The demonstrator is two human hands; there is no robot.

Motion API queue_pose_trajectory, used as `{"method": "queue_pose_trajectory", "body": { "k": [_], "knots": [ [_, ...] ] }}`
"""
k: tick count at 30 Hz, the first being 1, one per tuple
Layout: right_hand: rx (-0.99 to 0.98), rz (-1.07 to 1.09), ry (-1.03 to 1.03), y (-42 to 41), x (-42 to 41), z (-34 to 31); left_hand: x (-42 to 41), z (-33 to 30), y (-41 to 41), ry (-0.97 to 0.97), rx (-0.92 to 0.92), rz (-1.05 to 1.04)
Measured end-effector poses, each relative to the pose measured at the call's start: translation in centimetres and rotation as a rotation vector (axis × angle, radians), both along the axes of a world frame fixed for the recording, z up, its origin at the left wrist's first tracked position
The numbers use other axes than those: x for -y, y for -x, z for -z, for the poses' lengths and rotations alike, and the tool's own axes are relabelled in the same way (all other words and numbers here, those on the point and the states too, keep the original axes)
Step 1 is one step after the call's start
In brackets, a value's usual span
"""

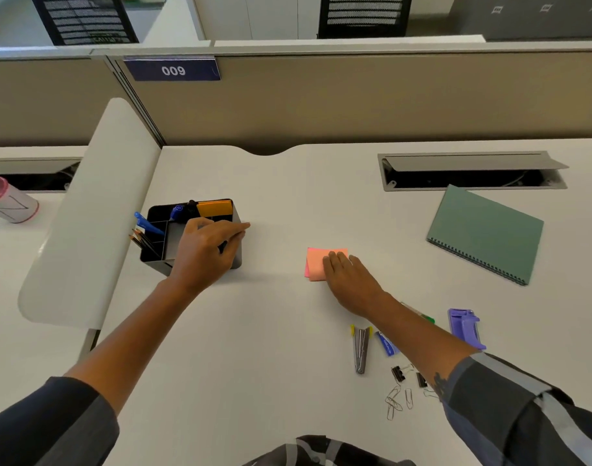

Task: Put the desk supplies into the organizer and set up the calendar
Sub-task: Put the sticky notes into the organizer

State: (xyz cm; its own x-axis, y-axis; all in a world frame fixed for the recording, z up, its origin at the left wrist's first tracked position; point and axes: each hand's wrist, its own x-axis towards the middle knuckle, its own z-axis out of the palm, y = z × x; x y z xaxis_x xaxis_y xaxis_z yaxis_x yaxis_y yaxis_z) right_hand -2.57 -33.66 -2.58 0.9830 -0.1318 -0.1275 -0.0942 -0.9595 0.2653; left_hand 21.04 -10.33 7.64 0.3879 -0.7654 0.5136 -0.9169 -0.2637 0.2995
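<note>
Your L hand (207, 250) over organizer (235, 260), pinching small dark item; R hand (350, 280) flat, fingers straight, on pink sticky pad (316, 265).

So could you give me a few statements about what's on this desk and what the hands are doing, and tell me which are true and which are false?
1. The right hand rests on the pink sticky notes. True.
2. The black organizer holds nothing. False: pencils, a blue pen and an orange pad are already in it.
3. The green notebook stands upright. False: it lies flat and closed on the desk.
4. Paper clips lie loose on the desk near the right forearm. True.
5. The left hand is at the organizer. True.
6. The purple stapler is inside the organizer. False: it lies on the desk, far right.
</note>
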Motion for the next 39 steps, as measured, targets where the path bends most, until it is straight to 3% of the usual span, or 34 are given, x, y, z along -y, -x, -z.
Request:
{"method": "queue_pose_trajectory", "body": {
  "k": [17,21,23,25,28,35,39],
  "knots": [
    [0.214,-0.077,-0.026,0.5,0.0,-0.3,2.4,2.5,6.8,-0.119,-0.181,0.057],
    [0.26,0.102,-0.328,0.2,1.1,-2.9,2.3,2.2,6.6,-0.13,-0.202,0.034],
    [0.378,0.203,-0.433,-0.2,1.5,-3.9,2.3,1.7,6.4,-0.126,-0.213,0.018],
    [0.513,0.32,-0.645,-0.9,1.2,-5.0,2.5,1.1,6.4,-0.122,-0.234,0.01],
    [0.496,0.383,-0.995,-2.0,0.2,-6.5,3.0,0.1,6.6,-0.13,-0.244,0.003],
    [0.516,0.209,-1.095,-3.2,-3.1,-7.9,3.5,-1.7,6.0,-0.062,-0.226,-0.009],
    [0.591,0.263,-1.212,-3.8,-4.0,-8.0,2.8,-1.9,5.0,-0.078,-0.382,-0.085]
  ]
}}
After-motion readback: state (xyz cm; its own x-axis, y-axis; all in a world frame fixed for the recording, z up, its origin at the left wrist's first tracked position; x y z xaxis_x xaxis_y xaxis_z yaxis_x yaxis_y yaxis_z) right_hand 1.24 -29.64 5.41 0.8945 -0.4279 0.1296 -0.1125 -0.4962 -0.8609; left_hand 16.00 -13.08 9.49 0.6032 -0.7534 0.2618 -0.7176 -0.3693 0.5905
